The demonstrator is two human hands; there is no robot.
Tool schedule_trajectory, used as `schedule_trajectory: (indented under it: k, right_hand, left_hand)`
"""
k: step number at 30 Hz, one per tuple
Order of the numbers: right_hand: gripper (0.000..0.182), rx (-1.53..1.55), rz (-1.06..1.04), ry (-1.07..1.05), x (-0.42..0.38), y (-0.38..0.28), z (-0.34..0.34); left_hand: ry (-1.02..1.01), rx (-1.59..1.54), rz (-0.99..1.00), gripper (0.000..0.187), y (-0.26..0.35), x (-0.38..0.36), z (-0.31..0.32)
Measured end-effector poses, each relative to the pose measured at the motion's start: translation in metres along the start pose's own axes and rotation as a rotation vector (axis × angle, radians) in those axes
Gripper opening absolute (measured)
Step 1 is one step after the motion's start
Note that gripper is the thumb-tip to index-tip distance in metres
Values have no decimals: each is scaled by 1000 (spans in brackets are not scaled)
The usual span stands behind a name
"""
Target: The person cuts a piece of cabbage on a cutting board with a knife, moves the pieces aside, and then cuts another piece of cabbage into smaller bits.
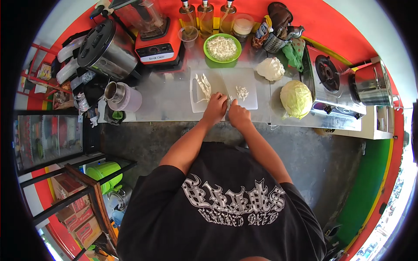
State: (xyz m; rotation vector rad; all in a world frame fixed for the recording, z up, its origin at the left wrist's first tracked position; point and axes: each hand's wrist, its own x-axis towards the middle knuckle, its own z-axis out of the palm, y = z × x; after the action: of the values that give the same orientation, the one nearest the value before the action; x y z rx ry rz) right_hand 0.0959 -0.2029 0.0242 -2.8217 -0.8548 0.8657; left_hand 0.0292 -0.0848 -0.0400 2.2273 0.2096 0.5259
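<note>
Pale strips (203, 88), several: laid lengthwise on the left half of a white cutting board (249, 77), which is set close to the front edge of the counter (161, 104). Judged light, soft and limp, probably moist and somewhat slippery, and easily torn. Best held flat, pressed from above near the end to be cut, fingertips curled back; lifting by one thin tip is not advised.

Chopped pieces (242, 92), one small heap: found towards the board's right edge. Judged nearly weightless and apt to scatter; best gathered from the sides as one pile.

Knife (229, 99), one: held over the middle of the board, near its front edge. Judged stiff and sharp; to be held by the handle only. The handle is mostly covered by the right hand (239, 115), whose grip is closed around it. The left hand (215, 108) is placed just beside the blade, fingers bent and lowered to the board; whether anything is pinched beneath cannot be told.

Appearance: the strips are off-white, uneven in width, ragged along the edges and slightly curved. The chopped pieces are of like colour, short and loosely heaped. The blade is thin and hard to distinguish against the board.
</note>
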Motion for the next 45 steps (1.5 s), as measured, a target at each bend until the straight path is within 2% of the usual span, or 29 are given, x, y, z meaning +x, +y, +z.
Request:
schedule_trajectory:
  k: [4,11,16,23,26,32,35,37,41,45]
  right_hand:
    - [29,-54,-29,4,-9,0,-5]
    - [27,46,-2,45,-3,4,7]
    - [23,-18,-67,31,-5,5,-1]
    - [24,100,-2,71,3,1,12]
    - [22,21,-70,47,2,4,3]
    - [26,35,-22,73,-7,7,17]
    - [23,54,-21,55,-3,6,18]
    - [24,73,-82,82,6,8,11]
    - [25,29,-100,63,1,7,11]
    - [24,59,-17,82,-12,1,29]
  left_hand:
    - [26,-13,38,9,-4,2,2]
    - [42,-87,-21,9,3,2,1]
    - [-18,8,-77,10,2,10,-2]
    - [-1,-6,-74,5,9,11,-2]
    - [-53,34,-100,4,7,10,-1]
    - [19,-7,-88,3,6,8,2]
    - [13,-21,-148,4,4,4,1]
    - [-4,23,-85,4,1,7,0]
    - [-38,-51,-134,5,-1,9,-3]
    - [-17,-24,-148,6,1,11,-1]
